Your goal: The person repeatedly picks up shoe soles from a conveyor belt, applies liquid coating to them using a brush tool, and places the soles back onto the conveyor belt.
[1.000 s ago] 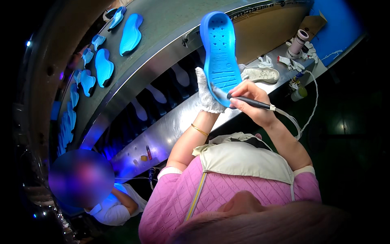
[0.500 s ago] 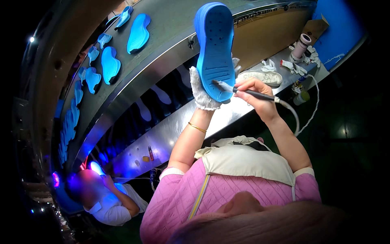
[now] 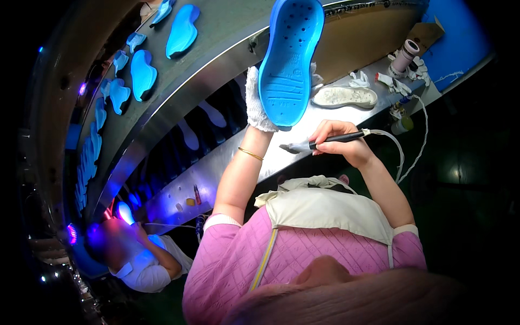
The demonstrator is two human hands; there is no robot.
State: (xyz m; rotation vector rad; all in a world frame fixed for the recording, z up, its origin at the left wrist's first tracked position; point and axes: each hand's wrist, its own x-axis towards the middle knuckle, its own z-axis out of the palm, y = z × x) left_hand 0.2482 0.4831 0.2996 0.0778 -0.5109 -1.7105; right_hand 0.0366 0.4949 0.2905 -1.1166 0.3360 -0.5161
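My left hand [image 3: 256, 103], in a white knitted glove, grips a blue shoe sole [image 3: 290, 70] from behind and holds it up. Small holes and raised ridges show on the sole's inner face, and its far tip runs out of the picture. Bare and closed, my right hand [image 3: 346, 143] holds a black-handled brush [image 3: 299, 147] fed by a thin pale hose [image 3: 400, 149]. The dark bristles are below and apart from the sole, over the bright bench. Some of my left fingers are hidden behind the sole.
Several blue soles [image 3: 143, 76] lie along the curved belt [image 3: 219, 27]. On the metal bench [image 3: 273, 162] are a whitish sole-shaped piece [image 3: 345, 97], a pink bottle [image 3: 403, 59] and loose gloves [image 3: 394, 84]. A co-worker [image 3: 146, 265] is at lower left, near a purple light.
The brush has left the sole's near end and moved down toward me with my right hand. The sole has tilted and risen slightly in my left hand.
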